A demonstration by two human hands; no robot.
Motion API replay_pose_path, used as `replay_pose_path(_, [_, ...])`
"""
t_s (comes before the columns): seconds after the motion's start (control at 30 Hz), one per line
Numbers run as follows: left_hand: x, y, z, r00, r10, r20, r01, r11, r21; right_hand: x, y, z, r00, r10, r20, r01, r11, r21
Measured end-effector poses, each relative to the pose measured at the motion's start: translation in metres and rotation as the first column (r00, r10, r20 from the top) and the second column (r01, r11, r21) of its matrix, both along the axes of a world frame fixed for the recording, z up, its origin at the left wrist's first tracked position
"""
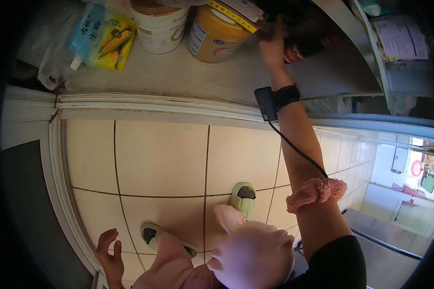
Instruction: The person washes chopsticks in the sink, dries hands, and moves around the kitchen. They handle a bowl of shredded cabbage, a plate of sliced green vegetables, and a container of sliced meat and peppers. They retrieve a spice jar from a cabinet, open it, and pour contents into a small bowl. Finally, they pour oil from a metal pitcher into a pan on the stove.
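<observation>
My right hand (273, 48) reaches into a cabinet at the top, between a gold tin (217, 36) and a dark bottle with a red label (293, 53). Its fingers run into shadow beside a yellow-edged box (238, 14), so what they touch or hold cannot be made out. A strap with a small black device and cable circles that wrist. At the lower left, my left hand (110, 253) hangs over the tiled floor, fingers apart and curled, holding nothing.
A white tub (161, 27), a yellow packet with corn pictures (116, 45), a blue spouted pouch (88, 32) and a clear plastic bag (54, 61) stand left on the cabinet floor. The cabinet's raised front edge (159, 103) crosses the view. A lilac-labelled container (401, 39) is at right.
</observation>
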State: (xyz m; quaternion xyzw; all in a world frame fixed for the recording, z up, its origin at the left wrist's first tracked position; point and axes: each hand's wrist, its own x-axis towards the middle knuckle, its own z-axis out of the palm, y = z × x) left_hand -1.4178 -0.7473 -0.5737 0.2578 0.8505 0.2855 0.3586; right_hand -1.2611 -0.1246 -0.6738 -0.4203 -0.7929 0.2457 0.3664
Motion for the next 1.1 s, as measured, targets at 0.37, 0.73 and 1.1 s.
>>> replay_pose_path(0.37, [0.002,0.009,0.0,0.999,-0.037,-0.006,0.037,0.999,0.007,0.005,-0.006,-0.04,0.899,0.009,-0.438,-0.116,0.969,-0.219])
replay_pose_path(0.73, [0.004,0.006,0.002,1.0,-0.021,0.008,0.022,0.999,-0.033,0.051,0.125,-0.026,0.902,-0.215,0.375,0.144,0.967,0.209])
replay_pose_path(1.1, [0.014,0.004,0.005,0.997,0.072,0.021,-0.07,0.993,-0.096,0.032,0.136,-0.008,0.734,-0.225,0.641,0.054,0.96,0.275])
